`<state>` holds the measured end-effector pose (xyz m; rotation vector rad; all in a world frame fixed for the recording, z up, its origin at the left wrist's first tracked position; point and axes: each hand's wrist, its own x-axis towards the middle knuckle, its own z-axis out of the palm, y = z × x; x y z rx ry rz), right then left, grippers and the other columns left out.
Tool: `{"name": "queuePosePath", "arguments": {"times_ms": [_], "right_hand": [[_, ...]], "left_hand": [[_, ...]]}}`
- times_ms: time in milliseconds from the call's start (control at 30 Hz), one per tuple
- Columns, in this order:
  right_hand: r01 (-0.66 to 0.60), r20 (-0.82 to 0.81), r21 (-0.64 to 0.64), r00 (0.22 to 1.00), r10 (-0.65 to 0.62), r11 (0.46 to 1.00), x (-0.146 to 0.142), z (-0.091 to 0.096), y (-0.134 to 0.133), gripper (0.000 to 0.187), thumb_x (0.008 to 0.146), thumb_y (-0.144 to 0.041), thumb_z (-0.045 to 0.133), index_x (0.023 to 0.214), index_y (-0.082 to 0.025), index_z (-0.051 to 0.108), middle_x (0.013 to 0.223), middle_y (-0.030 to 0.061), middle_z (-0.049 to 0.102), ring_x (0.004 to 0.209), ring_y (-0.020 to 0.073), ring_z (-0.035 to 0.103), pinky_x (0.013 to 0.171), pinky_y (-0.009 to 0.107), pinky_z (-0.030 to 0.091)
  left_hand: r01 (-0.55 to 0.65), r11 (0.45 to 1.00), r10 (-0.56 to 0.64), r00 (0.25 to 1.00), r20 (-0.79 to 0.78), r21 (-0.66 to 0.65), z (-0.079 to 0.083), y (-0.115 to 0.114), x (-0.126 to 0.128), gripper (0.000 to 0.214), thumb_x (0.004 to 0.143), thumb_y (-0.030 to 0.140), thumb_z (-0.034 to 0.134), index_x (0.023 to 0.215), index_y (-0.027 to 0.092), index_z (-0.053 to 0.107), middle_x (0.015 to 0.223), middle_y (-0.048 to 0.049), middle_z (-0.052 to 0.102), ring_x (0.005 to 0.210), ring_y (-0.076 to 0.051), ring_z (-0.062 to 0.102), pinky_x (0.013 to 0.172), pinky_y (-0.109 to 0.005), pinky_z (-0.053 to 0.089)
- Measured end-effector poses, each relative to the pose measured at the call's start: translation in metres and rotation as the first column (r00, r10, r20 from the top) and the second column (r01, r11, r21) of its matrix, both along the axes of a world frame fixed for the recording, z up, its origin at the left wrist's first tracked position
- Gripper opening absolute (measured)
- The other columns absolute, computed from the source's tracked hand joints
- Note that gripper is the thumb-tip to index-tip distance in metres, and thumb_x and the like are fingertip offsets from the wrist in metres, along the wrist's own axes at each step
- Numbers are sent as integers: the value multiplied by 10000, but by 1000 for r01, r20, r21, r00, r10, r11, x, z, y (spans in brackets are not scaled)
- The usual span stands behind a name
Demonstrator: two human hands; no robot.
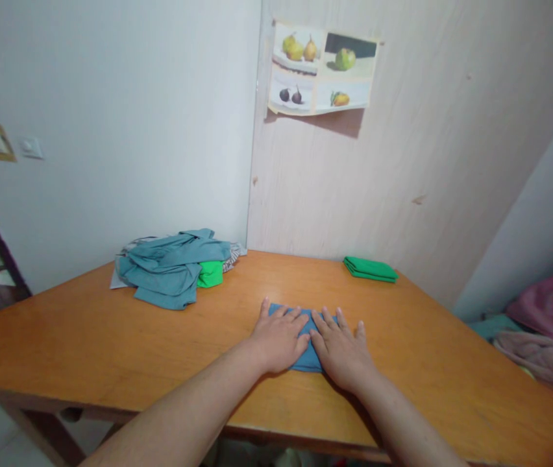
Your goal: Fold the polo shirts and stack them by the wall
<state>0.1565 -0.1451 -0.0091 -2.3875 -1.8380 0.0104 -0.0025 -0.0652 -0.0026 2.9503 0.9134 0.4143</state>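
On the wooden table (pixel 86 344), a rumpled teal fabric heap (pixel 167 263) lies at left, the left hand (pixel 279 337) rests splayed flat on a folded blue cloth (pixel 308 360) front-centre, the right hand (pixel 343 350) likewise, and a folded green cloth (pixel 371 269) sits back right.

Blue cloth (pixel 309 360) partly hidden beneath left hand (pixel 279 340) and right hand (pixel 343 351), 2 forearms (pixel 193 399) cropped.
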Motion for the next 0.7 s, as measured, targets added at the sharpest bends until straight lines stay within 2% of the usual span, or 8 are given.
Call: {"name": "queuePosePath", "arguments": {"times_ms": [233, 400, 600, 700], "right_hand": [[-10, -14, -59, 1000, 9, 998, 2, 2, 3, 628, 999, -498, 213, 1567, -247, 309, 1641, 59, 245, 1521, 359, 86, 1127, 723, 12], [-12, -41, -43, 999, 10, 999, 4, 0, 3, 639, 996, -504, 219, 1568, -232, 307, 1642, 46, 237, 1522, 361, 78, 1129, 726, 27], [67, -91, 8, 994, -66, 998, 5, -6, 3, 706, 977, -578, 256, 1575, -204, 284, 1655, 51, 176, 1523, 364, 68, 1137, 719, 37], [115, -133, 42, 985, -109, 992, 13, -4, 1, 697, 972, -590, 265, 1534, -194, 380, 1633, 79, 255, 1521, 354, 106, 1130, 733, 38]], "left_hand": [[-33, 999, 33, 999, 31, 1, 0, -4, 1, 572, 1004, 554, 236, 1461, 294, 462, 1536, -84, 457, 1395, -345, 408, 1142, -741, 36], [-84, 996, 83, 996, 37, 19, -2, -6, 2, 595, 989, 586, 260, 1469, 295, 457, 1538, -107, 449, 1409, -381, 377, 1133, -738, 78], [-89, 995, 87, 995, 47, 45, -7, -4, 2, 618, 982, 608, 253, 1468, 286, 459, 1534, -120, 452, 1410, -395, 369, 1131, -730, 93], [-85, 995, 83, 996, 44, 49, -9, -3, 2, 617, 980, 598, 274, 1474, 274, 452, 1536, -125, 446, 1411, -397, 364, 1133, -732, 73]]}}
